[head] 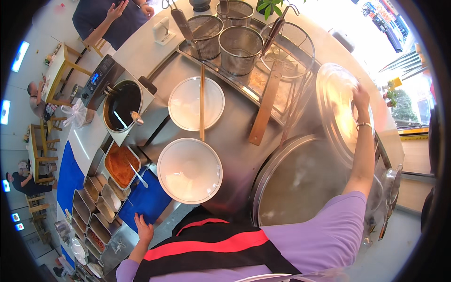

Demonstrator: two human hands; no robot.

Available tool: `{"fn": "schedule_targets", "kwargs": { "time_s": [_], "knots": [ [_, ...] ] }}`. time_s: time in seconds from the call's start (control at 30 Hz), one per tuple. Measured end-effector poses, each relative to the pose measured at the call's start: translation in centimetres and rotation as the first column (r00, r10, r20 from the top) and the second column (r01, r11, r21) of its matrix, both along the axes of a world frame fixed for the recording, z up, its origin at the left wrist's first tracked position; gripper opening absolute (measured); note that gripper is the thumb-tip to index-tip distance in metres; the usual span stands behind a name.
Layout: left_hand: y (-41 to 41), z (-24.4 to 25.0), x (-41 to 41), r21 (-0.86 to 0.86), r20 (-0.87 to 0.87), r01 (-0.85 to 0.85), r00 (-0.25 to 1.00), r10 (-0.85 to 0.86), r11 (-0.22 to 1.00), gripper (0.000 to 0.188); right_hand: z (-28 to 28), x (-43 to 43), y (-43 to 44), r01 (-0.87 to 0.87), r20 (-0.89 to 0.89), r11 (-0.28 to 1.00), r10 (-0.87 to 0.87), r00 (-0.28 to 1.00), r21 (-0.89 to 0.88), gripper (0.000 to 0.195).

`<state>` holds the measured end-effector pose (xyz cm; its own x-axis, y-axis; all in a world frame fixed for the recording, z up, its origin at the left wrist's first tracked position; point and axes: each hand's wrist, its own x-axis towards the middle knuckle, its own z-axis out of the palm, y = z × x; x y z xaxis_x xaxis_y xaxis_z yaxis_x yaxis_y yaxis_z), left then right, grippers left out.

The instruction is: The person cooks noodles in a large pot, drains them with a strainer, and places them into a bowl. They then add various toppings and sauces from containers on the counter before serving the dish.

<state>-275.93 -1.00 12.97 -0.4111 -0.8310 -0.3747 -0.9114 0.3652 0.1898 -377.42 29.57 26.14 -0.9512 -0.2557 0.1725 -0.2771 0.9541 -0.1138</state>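
My right hand (360, 97) grips the knob side of a large round metal lid (333, 102), which stands tilted at the far side of a big steaming pot (303, 183). The pot holds cloudy liquid. At the lower left, my left hand (143, 227) rests by the edge of a blue mat (146, 197), fingers apart and holding nothing. Two white bowls, one nearer (190, 171) and one farther (190, 102), stand on the steel counter. A pair of wooden chopsticks (202, 105) lies across the farther bowl.
Mesh noodle baskets (241, 51) and a wire strainer (306, 42) sit on a metal tray (225, 79). To the left are a pot of dark liquid (123, 102), a tray of red seasoning (119, 164) and several metal containers (100, 229). A person stands across the counter.
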Motion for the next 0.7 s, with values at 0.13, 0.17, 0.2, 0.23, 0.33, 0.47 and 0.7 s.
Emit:
{"fn": "schedule_targets", "kwargs": {
  "time_s": [0.13,0.17,0.2,0.23,0.33,0.47,0.7],
  "knots": [
    [2.4,-0.4,1.0,-0.069,0.047,-0.084,0.995,0.087,0.994,0.064,8.9,14.1,-20.9,-0.407,0.261,0.59,0.738,0.623,-0.697,0.058],
    [2.4,-0.5,0.9,-0.068,0.063,-0.095,0.993,0.099,0.993,0.064,10.4,17.9,-24.2,-0.418,0.218,0.538,0.766,0.605,-0.732,0.063],
    [2.0,-0.3,0.3,-0.068,0.08,-0.1,0.991,0.105,0.993,0.065,10.8,20.1,-26.9,-0.382,0.177,0.501,0.755,0.631,-0.777,0.06],
    [1.9,0.0,0.0,-0.068,0.098,-0.109,0.988,0.116,0.992,0.065,10.8,21.0,-29.1,-0.348,0.138,0.457,0.744,0.654,-0.819,0.058],
    [1.3,-0.7,-0.1,-0.12,0.069,-0.075,0.994,0.084,0.99,0.062,9.1,18.9,-32.5,-0.212,0.255,0.52,0.684,0.683,-0.828,0.05],
    [1.9,-1.4,0.5,-0.176,0.008,-0.101,0.995,0.104,0.979,0.06,11.1,22.7,-32.6,-0.438,-0.043,0.664,0.522,0.852,-0.606,0.045],
    [1.5,-2.0,2.2,-0.139,-0.092,-0.046,0.995,0.033,0.989,0.063,24.6,41.2,-19.6,-0.527,-0.199,0.646,0.512,0.836,-0.551,0.039]
  ]
}}
